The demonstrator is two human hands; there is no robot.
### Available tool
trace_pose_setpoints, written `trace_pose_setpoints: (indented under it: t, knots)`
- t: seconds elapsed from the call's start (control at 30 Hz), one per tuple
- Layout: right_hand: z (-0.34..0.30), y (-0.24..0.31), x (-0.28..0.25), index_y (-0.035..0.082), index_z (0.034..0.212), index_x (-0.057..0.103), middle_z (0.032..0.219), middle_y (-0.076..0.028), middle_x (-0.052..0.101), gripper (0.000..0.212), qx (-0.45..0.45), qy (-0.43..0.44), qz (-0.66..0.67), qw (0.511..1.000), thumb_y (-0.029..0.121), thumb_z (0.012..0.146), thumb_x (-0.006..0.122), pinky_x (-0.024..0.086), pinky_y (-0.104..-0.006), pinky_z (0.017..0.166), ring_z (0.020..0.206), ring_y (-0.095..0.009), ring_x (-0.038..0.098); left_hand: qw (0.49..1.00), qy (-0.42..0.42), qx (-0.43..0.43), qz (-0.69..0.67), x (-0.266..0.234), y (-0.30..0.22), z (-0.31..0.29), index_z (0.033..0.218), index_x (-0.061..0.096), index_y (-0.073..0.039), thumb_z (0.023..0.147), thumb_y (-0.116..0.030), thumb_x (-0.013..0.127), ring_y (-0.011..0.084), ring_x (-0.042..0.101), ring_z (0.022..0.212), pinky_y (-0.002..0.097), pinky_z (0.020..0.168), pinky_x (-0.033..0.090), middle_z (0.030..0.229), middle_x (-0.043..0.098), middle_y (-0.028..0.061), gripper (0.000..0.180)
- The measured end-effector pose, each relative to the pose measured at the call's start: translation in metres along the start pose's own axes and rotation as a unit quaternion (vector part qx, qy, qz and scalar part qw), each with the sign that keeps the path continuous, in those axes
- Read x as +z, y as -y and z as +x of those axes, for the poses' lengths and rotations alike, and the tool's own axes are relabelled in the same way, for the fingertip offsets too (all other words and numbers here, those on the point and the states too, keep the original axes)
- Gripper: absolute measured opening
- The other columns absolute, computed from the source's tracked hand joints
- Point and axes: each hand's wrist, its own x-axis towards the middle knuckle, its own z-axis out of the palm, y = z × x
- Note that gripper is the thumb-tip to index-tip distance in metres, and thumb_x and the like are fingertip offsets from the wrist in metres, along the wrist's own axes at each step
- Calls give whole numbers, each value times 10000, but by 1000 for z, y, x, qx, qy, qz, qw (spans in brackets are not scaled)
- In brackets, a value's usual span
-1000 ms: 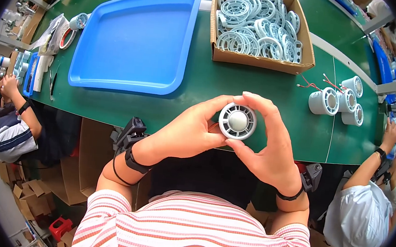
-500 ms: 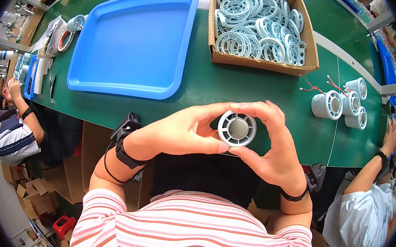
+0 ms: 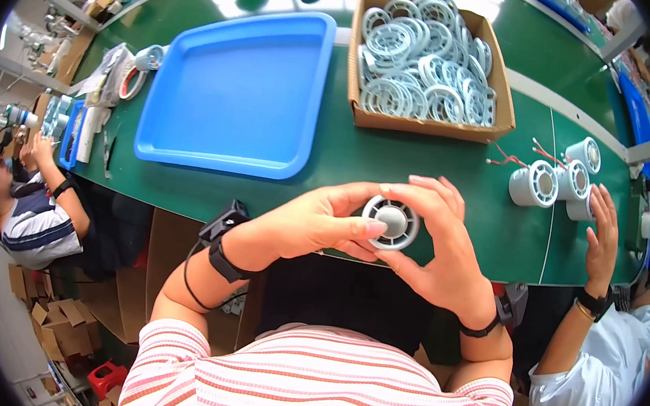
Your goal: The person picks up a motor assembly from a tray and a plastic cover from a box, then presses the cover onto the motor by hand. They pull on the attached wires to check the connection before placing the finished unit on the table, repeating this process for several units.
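Just over the table's near edge, both hands hold a round, pale motor housing (image 3: 395, 219) with a spoked ring around a grey centre disc. My left hand (image 3: 319, 222) is closed on its left side, and the left thumb lies across the ring toward the disc. My right hand (image 3: 449, 254) curves round the right side, with its fingers over the top edge and its thumb below. The back of the housing is hidden from view. Similar light-blue housings (image 3: 534, 184) with red wires stand to the right.
A blue tray (image 3: 223, 163) lies at left on the green table (image 3: 337, 153). Behind my hands, a cardboard box (image 3: 434, 127) holds many pale rings. A tape roll (image 3: 131, 84) lies left of the tray. A co-worker's hand (image 3: 602, 237) is near the right housings; another person (image 3: 36, 199) sits left.
My left thumb has moved from the housing's lower rim onto its face. The co-worker's hand at right has reached in beside the standing housings. The view has shifted slightly.
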Motion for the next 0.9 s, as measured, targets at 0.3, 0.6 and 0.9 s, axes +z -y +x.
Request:
trace_pose_setpoints:
  t: [0.3, 0.6, 0.9]
  knots:
    - [-7, 4, 11, 62, 1457, 523, 1408, -108, 608, 684, 12, -27, 11, 1000, 178, 849, 812, 287, -547, 1202, 1369, -359, 503, 1000, -1, 18, 23, 2, 5, -1, 1581, 406, -100, 1042, -307, 667, 169, 663, 1165, 358, 990, 594, 1373, 602, 63, 634]
    - [-11, 6, 17, 48, 1438, 549, 1453, -125, 584, 563, 34, -29, -2, 999, 206, 928, 727, 263, -559, 1211, 1368, -362, 496, 999, 22, 26, 1, -2, 3, 0, 1568, 410, -59, 1044, -250, 659, 184, 669, 1169, 373, 1029, 587, 1375, 596, 91, 611]
    - [-13, 3, 15, 122, 1381, 628, 1439, -55, 584, 579, -16, -70, -199, 977, 162, 829, 800, 180, -580, 1222, 1363, -307, 496, 853, -222, 296, 368, 21, 23, -5, 1377, 585, -5, 967, -97, 731, 227, 706, 1048, 329, 882, 592, 1302, 649, 151, 444]
